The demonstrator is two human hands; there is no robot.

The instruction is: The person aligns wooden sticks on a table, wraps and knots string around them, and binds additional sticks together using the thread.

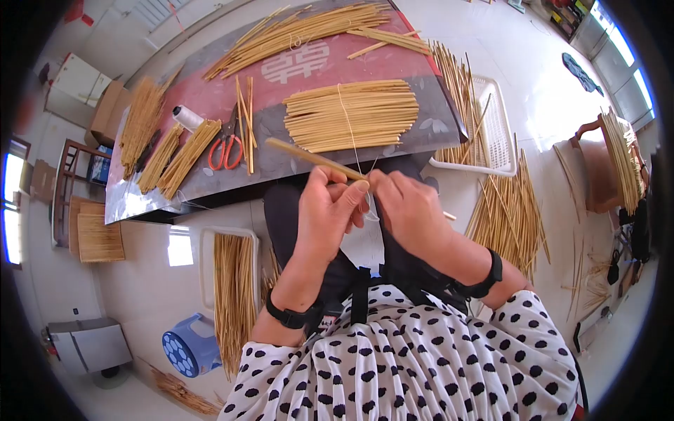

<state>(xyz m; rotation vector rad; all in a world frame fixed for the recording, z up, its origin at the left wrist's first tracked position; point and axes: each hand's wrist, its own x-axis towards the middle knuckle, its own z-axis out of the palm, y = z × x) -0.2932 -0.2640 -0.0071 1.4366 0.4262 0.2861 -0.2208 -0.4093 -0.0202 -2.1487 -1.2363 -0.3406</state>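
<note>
My left hand (pixel 328 202) is closed round a straw-coloured reed stalk (pixel 309 156), whose free end points up and left. My right hand (pixel 411 210) is pinched beside it, fingers on a white thread (pixel 353 133); the exact grip is hidden. A pale stalk end (pixel 449 216) shows past the right hand, perhaps the same stalk. From the hands the thread runs up across a flat row of stalks (pixel 351 114) on the table, lying side by side. A loop of thread hangs below my fingers.
On the table (pixel 210 184) lie orange-handled scissors (pixel 225 151), a thread spool (pixel 187 118), stalk bundles (pixel 189 159) and a long stalk pile (pixel 302 34). White baskets (pixel 504 126) with stalks stand right and left on the floor. A blue stool (pixel 193 344) is lower left.
</note>
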